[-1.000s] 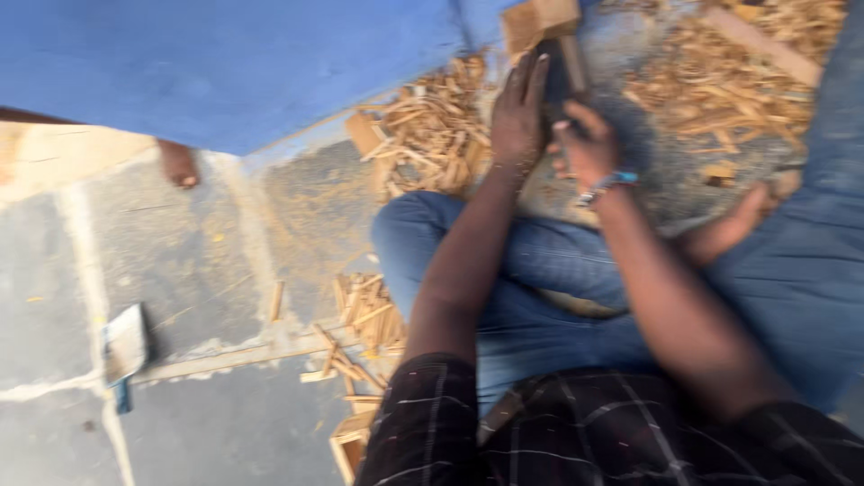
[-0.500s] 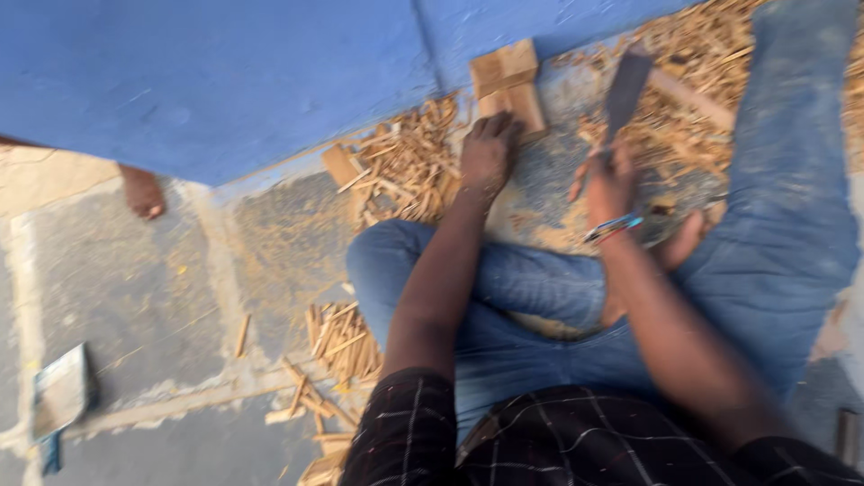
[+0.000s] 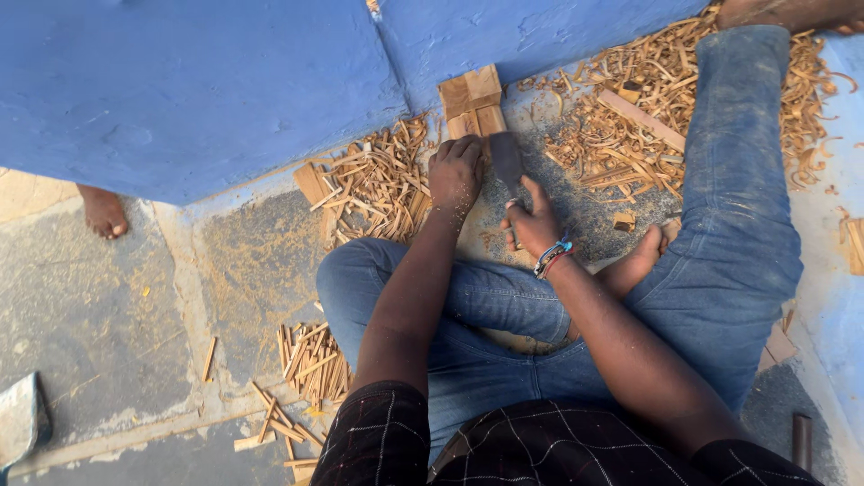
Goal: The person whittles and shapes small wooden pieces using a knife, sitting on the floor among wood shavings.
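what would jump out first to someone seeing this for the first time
The two hands at the centre top: the right hand grips a broad dark blade, while the left hand rests on a small wooden piece beside it, just below a stack of wooden blocks against the blue wall. Around them lie heaps of pale wood slivers and curled shavings on the floor.

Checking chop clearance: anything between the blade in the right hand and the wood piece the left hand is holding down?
Nothing visible. The right hand has its grip on the dark blade, raised just beside the left hand, which covers the small wood piece; the gap between them shows only bare floor.
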